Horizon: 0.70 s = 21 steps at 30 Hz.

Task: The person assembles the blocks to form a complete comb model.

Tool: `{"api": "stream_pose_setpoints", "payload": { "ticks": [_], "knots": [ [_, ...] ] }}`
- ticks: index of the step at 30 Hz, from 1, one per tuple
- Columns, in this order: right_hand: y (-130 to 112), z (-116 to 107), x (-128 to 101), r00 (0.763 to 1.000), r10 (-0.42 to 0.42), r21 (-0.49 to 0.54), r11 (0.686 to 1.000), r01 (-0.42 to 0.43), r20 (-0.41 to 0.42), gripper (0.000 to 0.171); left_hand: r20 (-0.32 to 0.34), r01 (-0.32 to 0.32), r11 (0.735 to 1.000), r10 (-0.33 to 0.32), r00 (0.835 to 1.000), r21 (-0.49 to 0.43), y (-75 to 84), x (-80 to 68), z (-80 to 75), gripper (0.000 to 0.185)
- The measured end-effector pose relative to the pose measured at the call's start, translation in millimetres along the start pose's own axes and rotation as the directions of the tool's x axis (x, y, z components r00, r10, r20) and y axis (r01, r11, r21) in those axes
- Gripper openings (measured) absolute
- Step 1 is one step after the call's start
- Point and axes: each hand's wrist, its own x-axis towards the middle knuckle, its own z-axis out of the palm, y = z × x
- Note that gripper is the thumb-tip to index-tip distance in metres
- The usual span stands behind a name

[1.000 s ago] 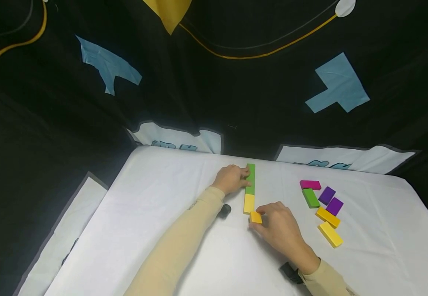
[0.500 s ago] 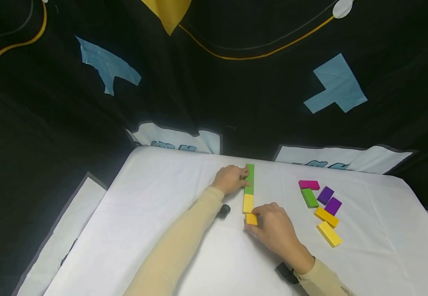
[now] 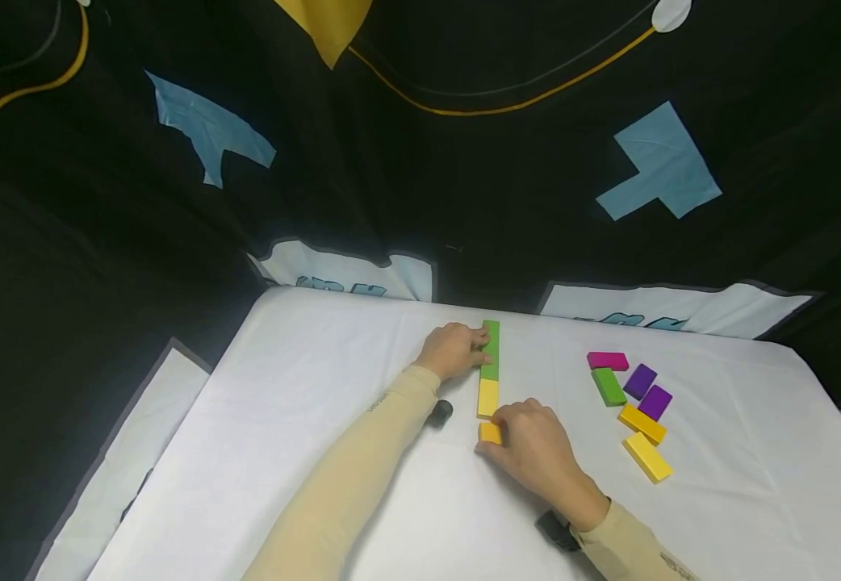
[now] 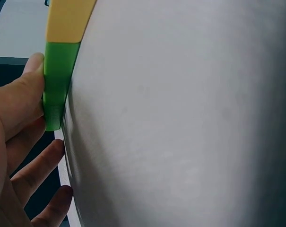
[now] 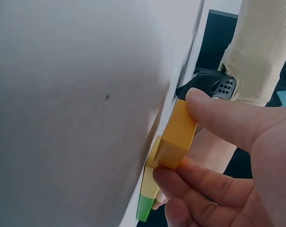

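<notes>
In the head view, a straight row of blocks runs toward the person, with a green part [image 3: 492,349] at the far end and a yellow block [image 3: 487,398] after it. My left hand [image 3: 451,352] touches the left side of the green part with thumb and fingertips; the left wrist view shows the thumb [image 4: 35,66] against the green side and other fingers spread. An orange block [image 3: 490,433] lies just short of the yellow one, in line with it, a narrow gap between them. My right hand [image 3: 540,445] pinches this orange block [image 5: 177,135] between thumb and fingers.
On the right of the white-covered table [image 3: 725,452] lie a magenta block [image 3: 607,361], a green block [image 3: 608,387], two purple blocks [image 3: 641,382], an orange block [image 3: 642,424] and a yellow block [image 3: 647,457]. A black curtain [image 3: 464,202] hangs behind.
My right hand has moved left with the orange block, bringing it from off to the right into line under the yellow block. The left hand has stayed at the green part.
</notes>
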Motion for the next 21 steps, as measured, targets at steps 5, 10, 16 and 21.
{"api": "stream_pose_setpoints", "payload": {
  "ticks": [5, 10, 16, 21],
  "knots": [
    [1.3, 1.2, 0.7, 1.0, -0.01, -0.002, 1.0, 0.01, 0.0, 0.037, 0.005, 0.002, 1.0, -0.002, 1.0, 0.012, 0.8, 0.7, 0.7, 0.046],
    [3.6, 3.3, 2.2, 1.0, -0.018, -0.003, 1.0, 0.018, 0.003, 0.039, 0.006, 0.006, 1.0, -0.006, 1.0, 0.005, 0.6, 0.9, 0.8, 0.046],
    [8.0, 2.5, 2.6, 1.0, -0.003, 0.032, 0.999, 0.003, 0.021, 0.04, 0.0, -0.007, 1.0, 0.007, 1.0, 0.008, -0.6, 1.9, 0.5, 0.046],
    [13.4, -1.1, -1.0, 1.0, 0.005, 0.084, 0.996, -0.005, 0.004, 0.031, -0.007, -0.01, 1.0, 0.011, 1.0, 0.012, -1.5, 1.6, 2.5, 0.045]
  ]
}}
